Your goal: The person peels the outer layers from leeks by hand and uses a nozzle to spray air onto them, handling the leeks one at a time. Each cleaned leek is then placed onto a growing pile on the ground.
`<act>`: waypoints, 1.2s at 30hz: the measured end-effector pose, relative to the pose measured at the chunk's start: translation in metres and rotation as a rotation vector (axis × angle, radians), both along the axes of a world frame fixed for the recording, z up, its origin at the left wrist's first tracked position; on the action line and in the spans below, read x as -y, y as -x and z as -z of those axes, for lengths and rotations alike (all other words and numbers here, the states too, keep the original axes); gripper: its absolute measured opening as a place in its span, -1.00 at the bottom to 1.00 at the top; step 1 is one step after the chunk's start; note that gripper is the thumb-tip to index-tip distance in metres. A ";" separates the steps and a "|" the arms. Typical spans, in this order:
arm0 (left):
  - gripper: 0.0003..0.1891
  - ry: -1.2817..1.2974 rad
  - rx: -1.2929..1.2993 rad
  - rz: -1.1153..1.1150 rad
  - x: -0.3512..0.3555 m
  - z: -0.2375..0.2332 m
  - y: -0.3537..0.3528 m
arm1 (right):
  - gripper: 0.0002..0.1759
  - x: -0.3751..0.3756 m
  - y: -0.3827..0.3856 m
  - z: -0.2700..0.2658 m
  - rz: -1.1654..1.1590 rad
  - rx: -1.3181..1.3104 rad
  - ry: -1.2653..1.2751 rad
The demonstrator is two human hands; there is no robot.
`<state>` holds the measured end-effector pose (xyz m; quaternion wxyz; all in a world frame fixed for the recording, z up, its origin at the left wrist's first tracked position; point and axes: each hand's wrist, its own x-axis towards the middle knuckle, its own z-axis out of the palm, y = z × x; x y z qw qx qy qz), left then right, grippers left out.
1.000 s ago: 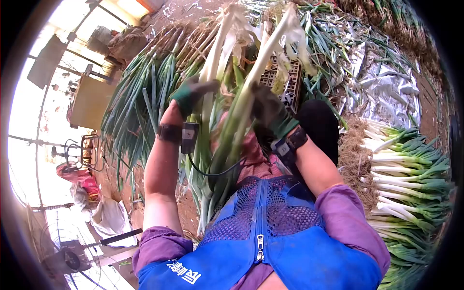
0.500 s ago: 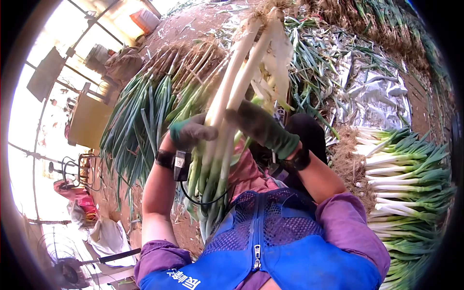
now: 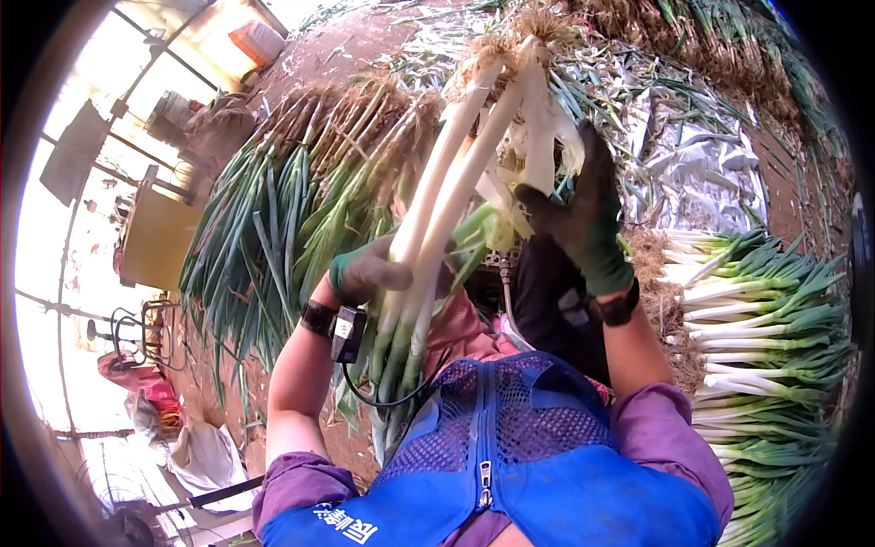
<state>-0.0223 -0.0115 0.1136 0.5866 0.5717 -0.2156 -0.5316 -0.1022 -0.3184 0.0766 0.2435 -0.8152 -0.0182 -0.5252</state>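
My left hand (image 3: 366,272), in a green glove, grips a bunch of long leeks (image 3: 437,210) around the white stalks, roots pointing away from me and green leaves hanging down by my lap. My right hand (image 3: 583,214), in a dark glove, is raised beside the upper stalks and pinches loose pale outer skin (image 3: 540,146) that hangs off them. Both wrists carry black bands; a small device (image 3: 346,334) with a cable hangs from the left one.
A heap of uncleaned leeks (image 3: 292,191) with roots lies on the ground at left. Trimmed leeks (image 3: 766,328) are stacked at right. Silver sheeting (image 3: 702,173) strewn with leaf scraps lies ahead. A dark crate sits behind the bunch. A fan stands at lower left.
My right hand has slid up the stalks from a grip beside the left hand and now pulls pale skin away near the top. The bunch stays upright in my left hand.
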 end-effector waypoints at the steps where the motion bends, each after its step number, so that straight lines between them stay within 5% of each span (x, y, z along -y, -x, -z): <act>1: 0.12 0.005 0.000 0.008 0.001 -0.005 0.002 | -0.01 0.005 -0.007 0.001 -0.113 -0.062 -0.143; 4: 0.19 -0.025 0.003 0.089 -0.008 0.009 -0.003 | -0.10 0.019 -0.023 -0.014 -0.721 -0.371 -0.789; 6: 0.21 -0.074 -0.041 0.224 -0.014 0.017 -0.010 | -0.20 0.033 -0.023 -0.012 -0.670 -0.684 -0.293; 8: 0.21 -0.029 0.016 0.217 -0.019 0.020 -0.008 | -0.34 0.030 -0.027 -0.010 -0.593 -0.730 0.318; 10: 0.22 -0.016 0.061 0.249 -0.022 0.016 -0.007 | -0.48 0.017 -0.028 -0.009 -0.833 -0.715 0.401; 13: 0.23 -0.007 0.000 0.147 -0.024 0.007 0.004 | -0.60 0.002 -0.025 -0.009 -1.053 -0.461 0.077; 14: 0.23 -0.049 0.006 0.166 -0.026 0.002 0.002 | -0.61 0.008 -0.029 -0.028 -0.817 -0.272 0.401; 20: 0.07 -0.201 -0.059 0.114 -0.049 0.028 -0.004 | -0.77 0.159 -0.103 -0.015 0.080 -0.277 0.585; 22: -0.03 -0.208 -0.023 0.141 -0.049 0.045 0.003 | -0.69 0.252 -0.149 -0.016 0.723 -0.885 0.723; 25: -0.06 -0.273 0.072 0.156 -0.068 0.065 0.012 | -0.54 0.385 -0.074 -0.016 0.621 -0.506 0.314; 28: -0.14 -0.254 0.015 0.073 -0.079 0.063 0.018 | -0.49 0.428 -0.004 -0.004 0.530 -0.485 0.602; 29: -0.16 -0.242 0.005 0.047 -0.082 0.064 0.015 | -0.51 0.427 0.015 0.006 0.466 -0.523 0.453; 30: -0.19 -0.238 0.030 0.018 -0.084 0.066 0.012 | -0.52 0.404 0.035 0.025 0.277 -0.608 -0.032; 32: -0.23 -0.175 -0.001 -0.027 -0.079 0.061 0.009 | -0.51 0.323 0.080 0.077 -0.074 -0.377 -1.255; 35: -0.21 -0.131 -0.052 -0.097 -0.076 0.058 0.004 | -0.39 0.286 0.179 0.249 -0.124 -1.140 -0.372; 36: -0.19 -0.132 -0.072 -0.103 -0.077 0.060 0.001 | -0.48 0.245 0.197 0.244 -0.011 -1.285 -0.589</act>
